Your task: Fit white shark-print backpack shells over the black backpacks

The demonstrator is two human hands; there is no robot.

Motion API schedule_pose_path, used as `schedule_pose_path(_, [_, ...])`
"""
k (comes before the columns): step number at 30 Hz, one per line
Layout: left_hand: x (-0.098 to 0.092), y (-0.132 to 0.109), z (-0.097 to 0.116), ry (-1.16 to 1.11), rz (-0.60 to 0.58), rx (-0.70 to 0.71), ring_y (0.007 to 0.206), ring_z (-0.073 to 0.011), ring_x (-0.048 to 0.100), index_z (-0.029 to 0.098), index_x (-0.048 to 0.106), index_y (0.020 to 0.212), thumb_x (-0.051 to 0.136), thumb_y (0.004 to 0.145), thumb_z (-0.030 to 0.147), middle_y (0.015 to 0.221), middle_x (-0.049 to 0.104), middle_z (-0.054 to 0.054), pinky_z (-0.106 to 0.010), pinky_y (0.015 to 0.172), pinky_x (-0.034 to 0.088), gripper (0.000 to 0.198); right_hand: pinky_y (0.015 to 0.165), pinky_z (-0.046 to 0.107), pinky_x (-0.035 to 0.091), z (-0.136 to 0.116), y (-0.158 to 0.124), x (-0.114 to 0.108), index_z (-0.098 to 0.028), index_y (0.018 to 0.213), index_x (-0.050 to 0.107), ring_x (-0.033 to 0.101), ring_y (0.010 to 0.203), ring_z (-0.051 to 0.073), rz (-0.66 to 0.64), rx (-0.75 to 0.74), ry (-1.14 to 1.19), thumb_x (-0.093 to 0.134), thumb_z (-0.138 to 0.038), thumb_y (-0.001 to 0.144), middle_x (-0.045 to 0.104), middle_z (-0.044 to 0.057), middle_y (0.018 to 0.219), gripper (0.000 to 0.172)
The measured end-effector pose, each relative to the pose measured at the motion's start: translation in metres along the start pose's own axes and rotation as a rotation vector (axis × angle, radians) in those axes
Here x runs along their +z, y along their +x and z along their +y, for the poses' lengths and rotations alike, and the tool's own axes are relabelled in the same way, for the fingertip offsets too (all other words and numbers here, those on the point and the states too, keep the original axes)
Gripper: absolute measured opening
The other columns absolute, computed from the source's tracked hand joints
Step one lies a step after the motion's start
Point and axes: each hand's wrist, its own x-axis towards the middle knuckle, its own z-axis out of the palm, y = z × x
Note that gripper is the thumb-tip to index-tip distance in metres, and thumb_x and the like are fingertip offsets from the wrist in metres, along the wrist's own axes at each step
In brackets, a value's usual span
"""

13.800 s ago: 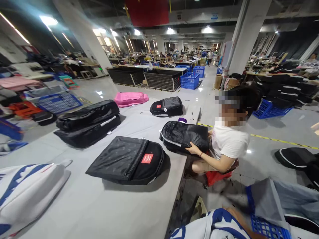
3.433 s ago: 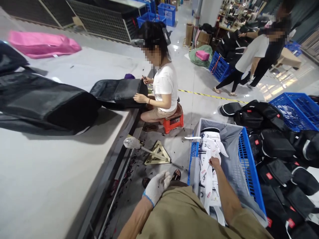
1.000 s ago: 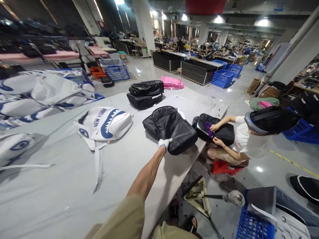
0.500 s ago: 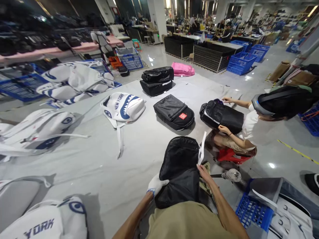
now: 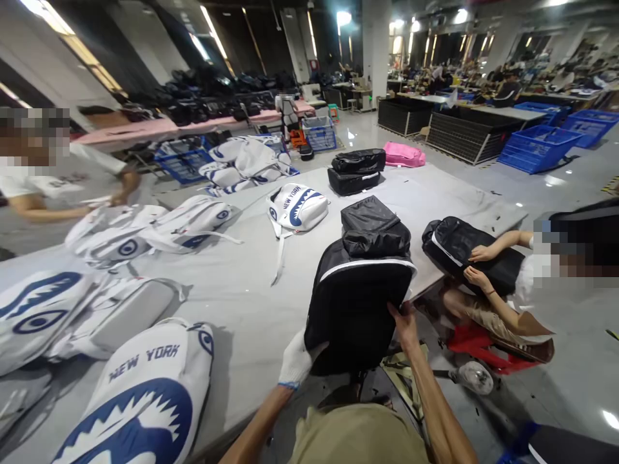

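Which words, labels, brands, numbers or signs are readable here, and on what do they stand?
"NEW YORK": near-left white backpack with navy toothed-mouth print.
"NEW YORK": similar white backpack, farther back.
Too blurred to read: lettering on the pale shirt at far left.
The held black fabric backpack shows no readable text.

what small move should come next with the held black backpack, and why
Perhaps lower the black backpack flat onto the table: the gloved left hand and bare right hand hold it tilted up by its sides, at the table's near edge.
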Motion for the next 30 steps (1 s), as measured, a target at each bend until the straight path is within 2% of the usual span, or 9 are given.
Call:
schedule_pose_path(4, [0.004, 0.025, 0.036, -0.017, 0.108, 0.08, 0.129, -0.0383, 0.074, 0.024, 0.068, 0.144, 0.094, 0.077, 0.043, 0.133, 0.08, -0.01, -0.054, 0.117, 0.058, 0.075, 0.115, 0.049, 0.056, -0.005, 0.005, -0.01, -0.019, 0.127, 0.074, 0.073, 0.126, 0.034, -0.129, -0.147, -0.122, 0.085, -0.07, 0.075, 0.081, 0.017, 0.132, 0.074])
schedule_pose_path(9, [0.002, 0.034, 0.065, 0.112, 0.381, 0.545, 0.141, -0.0354, 0.067, 0.021, 0.063, 0.153, 0.081, 0.09, 0.033, 0.146, 0.072, -0.016, -0.054, 0.124, 0.052, 0.066, 0.1, 0.048, 0.061, -0.005, -0.017, -0.039, -0.018, 0.103, 0.078, 0.077, 0.117, 0.037, -0.314, -0.08, -0.614, 0.065, -0.072, 0.079, 0.084, 0.02, 0.118, 0.06])
schedule_pose_path(12, [-0.004, 0.018, 0.076, 0.341, 0.429, 0.835, 0.141, -0.0334, 0.065, 0.024, 0.065, 0.151, 0.07, 0.097, 0.022, 0.148, 0.071, -0.016, -0.051, 0.124, 0.05, 0.054, 0.082, 0.039, 0.061, -0.051, -0.048, -0.049, -0.02, 0.084, 0.076, 0.079, 0.091, 0.031, -0.621, 0.042, -0.755, 0.063, -0.073, 0.087, 0.082, 0.011, 0.086, 0.055])
schedule_pose_path(14, [-0.003, 0.004, 0.085, 0.436, 0.425, 0.975, 0.136, -0.0319, 0.066, 0.024, 0.068, 0.145, 0.065, 0.093, 0.012, 0.139, 0.075, -0.013, -0.052, 0.125, 0.047, 0.053, 0.078, 0.035, 0.06, -0.1, -0.071, -0.046, -0.019, 0.091, 0.079, 0.08, 0.086, 0.027, -0.764, 0.089, -0.668, 0.06, -0.076, 0.095, 0.084, 0.009, 0.09, 0.06])
schedule_pose_path(17, [0.004, -0.01, 0.099, 0.491, 0.427, 0.994, 0.109, -0.0284, 0.069, 0.023, 0.075, 0.115, 0.062, 0.081, 0.003, 0.107, 0.078, -0.008, -0.046, 0.11, 0.052, 0.041, 0.093, 0.035, 0.062, -0.168, -0.093, -0.024, -0.021, 0.106, 0.084, 0.079, 0.103, 0.026, -0.706, -0.217, -0.628, 0.06, -0.068, 0.107, 0.086, 0.009, 0.107, 0.053])
schedule_pose_path(19, [0.01, -0.012, 0.104, 0.566, 0.363, 0.927, 0.089, -0.0262, 0.064, 0.023, 0.073, 0.095, 0.063, 0.082, 0.005, 0.088, 0.072, -0.006, -0.04, 0.088, 0.051, 0.025, 0.119, 0.042, 0.055, -0.188, -0.092, 0.0, -0.025, 0.128, 0.083, 0.072, 0.133, 0.029, -0.66, -0.608, -0.679, 0.064, -0.057, 0.109, 0.081, 0.01, 0.136, 0.041])
schedule_pose_path(22, [0.021, -0.011, 0.099, 0.759, 0.143, 0.798, 0.081, -0.0268, 0.06, 0.023, 0.074, 0.088, 0.065, 0.093, 0.016, 0.083, 0.071, -0.008, -0.04, 0.075, 0.041, 0.012, 0.136, 0.056, 0.04, -0.171, -0.071, 0.041, -0.028, 0.158, 0.068, 0.046, 0.165, 0.035, -0.634, -1.009, -0.933, 0.071, -0.038, 0.106, 0.061, 0.011, 0.169, 0.053])
schedule_pose_path(27, [0.054, -0.029, 0.05, 0.72, -0.483, 0.455, 0.093, -0.0296, 0.069, 0.023, 0.08, 0.092, 0.067, 0.091, 0.017, 0.094, 0.08, -0.012, -0.04, 0.087, 0.047, 0.015, 0.14, 0.063, 0.026, -0.119, -0.023, 0.08, -0.025, 0.17, 0.055, 0.043, 0.166, 0.035, -0.356, -1.136, -1.259, 0.064, -0.005, 0.096, 0.058, 0.014, 0.172, 0.077])
schedule_pose_path(30, [0.079, -0.047, 0.025, 0.516, -0.663, 0.312, 0.112, -0.0294, 0.074, 0.024, 0.084, 0.092, 0.068, 0.093, 0.017, 0.111, 0.085, -0.009, -0.039, 0.101, 0.053, 0.017, 0.14, 0.064, 0.022, -0.12, -0.006, 0.084, -0.023, 0.173, 0.05, 0.044, 0.164, 0.034, -0.331, -1.132, -1.323, 0.063, -0.001, 0.092, 0.058, 0.014, 0.172, 0.085])
